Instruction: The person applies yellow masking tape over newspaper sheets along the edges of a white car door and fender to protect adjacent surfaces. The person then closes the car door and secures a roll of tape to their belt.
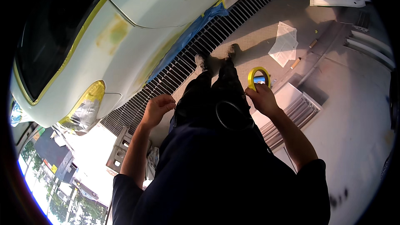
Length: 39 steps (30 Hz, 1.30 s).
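My right hand (263, 99) grips a roll of yellow masking tape (250, 79) beside my right thigh. On the other side, my left hand (158, 109) hangs by my left hip with its fingers curled; whether it holds anything small cannot be told. A white car body (84, 56) stands at the left, with yellow tape around its dark window (47, 50). Taped plastic covering (84, 114) masks its light, and blue masking film (184, 39) runs along the lower edge. A yellow-green sanded patch (117, 34) shows on the panel.
A floor grating (231, 22) runs beside the car. Paper sheets (284, 43) and cardboard tubes (295, 63) lie on the floor at the right. A slatted metal unit (281, 122) stands by the right wall. Behind me at the left is a light-coloured block with holes (120, 150).
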Motion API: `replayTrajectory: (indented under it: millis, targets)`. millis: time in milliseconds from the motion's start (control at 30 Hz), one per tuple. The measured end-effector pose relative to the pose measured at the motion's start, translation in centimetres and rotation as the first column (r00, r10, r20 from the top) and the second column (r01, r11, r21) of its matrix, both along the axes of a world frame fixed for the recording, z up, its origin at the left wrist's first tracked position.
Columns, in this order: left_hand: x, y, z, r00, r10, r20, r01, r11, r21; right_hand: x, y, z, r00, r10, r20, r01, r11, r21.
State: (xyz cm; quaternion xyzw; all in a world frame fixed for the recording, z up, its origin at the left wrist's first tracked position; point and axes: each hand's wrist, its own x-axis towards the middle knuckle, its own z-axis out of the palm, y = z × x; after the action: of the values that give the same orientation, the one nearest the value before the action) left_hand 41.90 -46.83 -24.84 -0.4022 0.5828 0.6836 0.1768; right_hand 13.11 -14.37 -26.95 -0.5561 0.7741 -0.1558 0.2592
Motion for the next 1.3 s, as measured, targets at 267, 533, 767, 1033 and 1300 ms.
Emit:
replayTrajectory:
  millis: [267,533,767,1033,1300]
  targets:
    - [-7.1,-0.9,-0.8,0.954,-0.289,-0.075,0.286,0.957,-0.054,-1.8,-2.2,0.1,0.985,0.171,0.029,-0.166,0.979,-0.115]
    - [-11.0,0.3,-1.9,0.940,-0.309,-0.146,0.320,0.945,0.060,-2.7,-5.2,0.5,0.947,0.318,-0.047,-0.321,0.936,-0.144]
    - [-13.5,2.4,-4.1,0.922,-0.351,-0.164,0.373,0.920,0.125,-1.0,-9.2,-1.7,0.926,0.377,0.002,-0.370,0.910,-0.186]
    - [-13.2,4.3,-3.1,0.933,-0.336,-0.128,0.349,0.931,0.102,-0.5,-6.7,-0.9,0.957,0.193,0.216,-0.165,0.976,-0.141]
    - [-11.1,4.0,-1.3,0.888,-0.416,-0.196,0.397,0.908,-0.131,-1.2,-6.7,2.4,0.624,-0.426,0.655,0.370,0.899,0.232]
